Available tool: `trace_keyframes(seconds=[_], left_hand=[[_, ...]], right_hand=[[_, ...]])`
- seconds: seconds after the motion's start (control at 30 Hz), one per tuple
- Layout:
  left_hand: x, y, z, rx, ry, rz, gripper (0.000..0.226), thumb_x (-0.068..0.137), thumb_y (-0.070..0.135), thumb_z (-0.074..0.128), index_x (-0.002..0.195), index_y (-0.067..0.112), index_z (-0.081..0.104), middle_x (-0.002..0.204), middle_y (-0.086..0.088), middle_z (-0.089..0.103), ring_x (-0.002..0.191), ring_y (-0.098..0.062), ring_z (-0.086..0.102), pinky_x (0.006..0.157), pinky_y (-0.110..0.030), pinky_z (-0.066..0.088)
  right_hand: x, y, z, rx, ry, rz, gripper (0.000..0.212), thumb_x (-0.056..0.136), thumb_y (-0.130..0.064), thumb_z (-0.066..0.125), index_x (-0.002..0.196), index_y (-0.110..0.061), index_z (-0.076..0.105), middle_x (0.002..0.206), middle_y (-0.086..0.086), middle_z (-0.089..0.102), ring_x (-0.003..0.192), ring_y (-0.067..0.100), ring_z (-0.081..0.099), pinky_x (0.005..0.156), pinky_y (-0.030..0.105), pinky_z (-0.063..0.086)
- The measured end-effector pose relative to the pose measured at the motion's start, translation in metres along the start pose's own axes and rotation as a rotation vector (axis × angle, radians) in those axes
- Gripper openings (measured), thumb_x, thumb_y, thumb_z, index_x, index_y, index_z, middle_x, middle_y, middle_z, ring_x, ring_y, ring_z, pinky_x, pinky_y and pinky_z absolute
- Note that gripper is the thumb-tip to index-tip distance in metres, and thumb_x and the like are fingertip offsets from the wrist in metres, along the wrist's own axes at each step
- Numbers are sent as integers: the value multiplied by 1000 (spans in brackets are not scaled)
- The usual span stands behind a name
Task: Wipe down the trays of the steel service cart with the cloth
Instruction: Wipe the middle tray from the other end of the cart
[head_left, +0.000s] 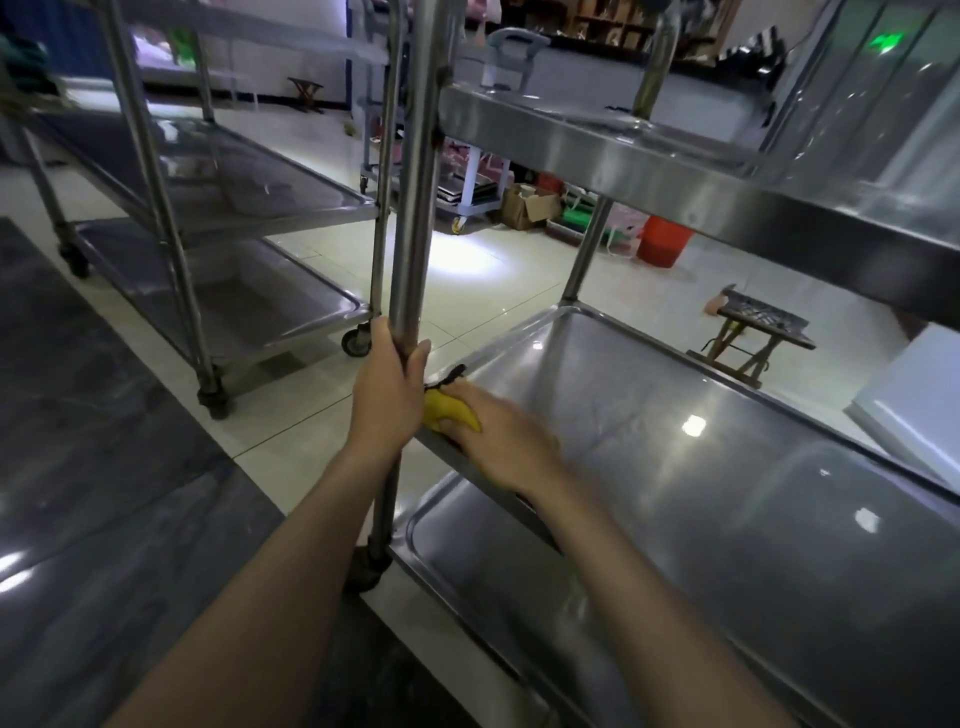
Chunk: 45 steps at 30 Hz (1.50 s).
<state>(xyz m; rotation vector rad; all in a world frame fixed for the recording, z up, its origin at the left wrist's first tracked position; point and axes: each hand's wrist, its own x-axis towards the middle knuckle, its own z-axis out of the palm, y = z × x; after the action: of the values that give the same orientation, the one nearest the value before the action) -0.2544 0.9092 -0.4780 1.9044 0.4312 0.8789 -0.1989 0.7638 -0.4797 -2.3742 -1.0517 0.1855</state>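
Left hand (387, 395) round one post (415, 208), right hand (498, 441) curled over one cloth (449, 410); three trays (727, 441).

Left hand (387, 384) grips vertical steel post (413, 208) of service cart. Right hand (498, 441), blurred, grips bunched yellow cloth (449, 410) against near-left corner of middle tray (701, 415). Lower tray (493, 587) beneath, upper tray (597, 135) above. Second steel cart (208, 182) at left. Orange bucket (665, 241) and wooden stool (753, 338) on tiled floor beyond.

One wide-angle head-worn view looks forward and down from close above the steel cart's middle tray (701, 467), tiled floor (519, 296) beyond.
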Motion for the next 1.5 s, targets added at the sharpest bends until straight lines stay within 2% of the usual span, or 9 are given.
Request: trace_keyframes(seconds=[0.17, 0.27, 0.43, 0.7, 0.9, 1.1, 1.2, 1.3, 1.5], left_hand=[[-1, 7, -5, 27, -39, -52, 32, 107, 29, 52, 127, 7, 40, 91, -5, 60, 73, -18, 59, 55, -22, 39], [2, 11, -9, 34, -87, -86, 33, 106, 26, 53, 129, 6, 40, 94, -5, 60, 81, -22, 62, 59, -24, 44], [5, 16, -14, 51, -129, -150, 37, 106, 27, 54, 132, 7, 38, 95, -4, 58, 91, -26, 63, 80, -44, 57], [8, 10, -27, 37, -241, -143, 40, 105, 34, 54, 133, 11, 36, 103, -9, 61, 100, -40, 67, 87, -57, 58], [16, -6, -20, 4, -219, -50, 31, 105, 32, 56, 121, 11, 39, 88, -5, 57, 83, -28, 62, 74, -43, 54], [5, -13, -10, -40, -165, 47, 25, 108, 33, 49, 121, 28, 29, 81, -6, 58, 69, -22, 61, 55, -35, 49], [3, -13, -9, -67, -155, 67, 22, 108, 33, 46, 116, 31, 26, 81, -7, 58, 67, -22, 61, 52, -32, 44], [2, -11, -7, -92, -176, 62, 19, 108, 32, 45, 113, 27, 27, 85, -8, 57, 72, -20, 60, 54, -29, 42], [2, -11, -6, -151, -199, 33, 18, 108, 29, 45, 115, 23, 30, 90, -4, 54, 71, -11, 56, 51, -14, 37]], right_hand=[[-72, -8, -20, -4, 34, 12, 43, 101, -48, 56, 142, -41, 49, 138, -6, 61, 120, 22, 59, 97, 41, 50], [-122, 9, -35, -66, 75, 98, 49, 98, -53, 58, 144, -44, 45, 141, -9, 58, 125, 20, 56, 94, 36, 48], [-186, 28, -47, -183, 181, 159, 52, 98, -50, 61, 147, -44, 45, 143, -14, 56, 128, 16, 53, 95, 37, 47], [-95, -8, -10, -155, 163, 64, 46, 102, -44, 55, 146, -33, 47, 139, -2, 58, 124, 23, 56, 97, 40, 49], [-9, -43, 34, -331, 293, 19, 38, 101, -43, 58, 133, -25, 54, 122, 0, 67, 104, 22, 65, 81, 34, 48], [-31, -33, 51, -484, 503, 16, 52, 91, -40, 72, 136, -18, 59, 123, 2, 70, 105, 20, 68, 86, 36, 54], [-66, -25, 45, -520, 582, 55, 56, 85, -42, 78, 133, -18, 62, 123, 1, 70, 106, 20, 69, 86, 36, 56], [-120, -9, 33, -553, 637, 170, 57, 85, -44, 76, 136, -22, 62, 129, -1, 69, 111, 20, 67, 90, 36, 54], [-214, 13, 21, -571, 808, 614, 53, 98, -60, 42, 137, -26, 56, 125, -2, 67, 108, 22, 61, 94, 39, 43]])
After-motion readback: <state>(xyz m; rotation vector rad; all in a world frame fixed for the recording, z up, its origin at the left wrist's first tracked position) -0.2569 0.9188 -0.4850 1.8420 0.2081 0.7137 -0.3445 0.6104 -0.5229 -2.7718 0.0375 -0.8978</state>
